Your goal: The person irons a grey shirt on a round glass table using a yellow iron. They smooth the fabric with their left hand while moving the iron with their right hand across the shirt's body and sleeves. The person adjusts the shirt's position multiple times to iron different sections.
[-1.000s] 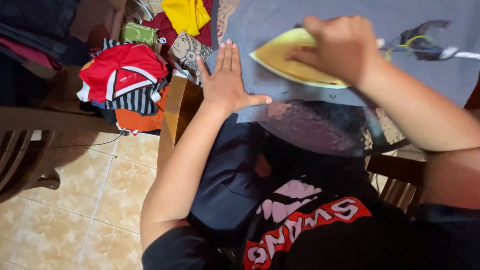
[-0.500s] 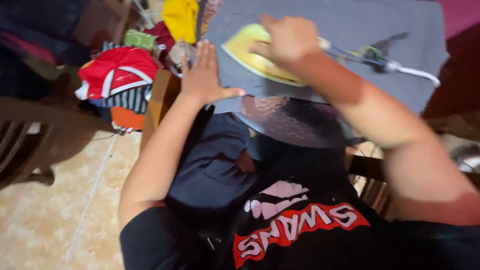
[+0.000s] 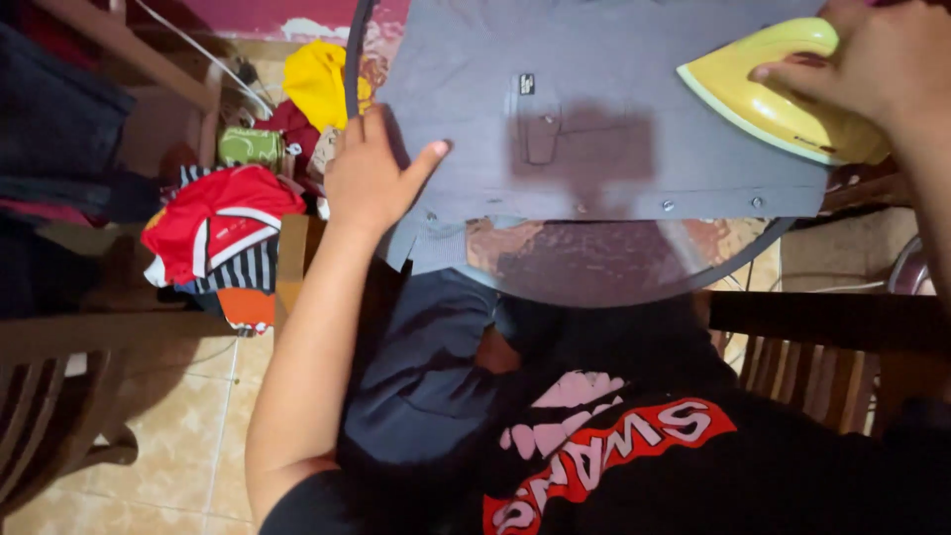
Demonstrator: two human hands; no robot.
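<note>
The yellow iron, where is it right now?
The yellow iron is at the upper right of the head view, resting on the grey shirt with the right hand gripping its handle.

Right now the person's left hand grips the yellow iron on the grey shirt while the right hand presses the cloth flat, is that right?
Not quite: the hands are swapped. In the head view the right hand holds the yellow iron on the grey shirt, while the left hand presses the cloth flat.

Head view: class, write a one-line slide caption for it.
Right hand runs a yellow iron over a grey shirt while the left hand pins its edge.
</note>
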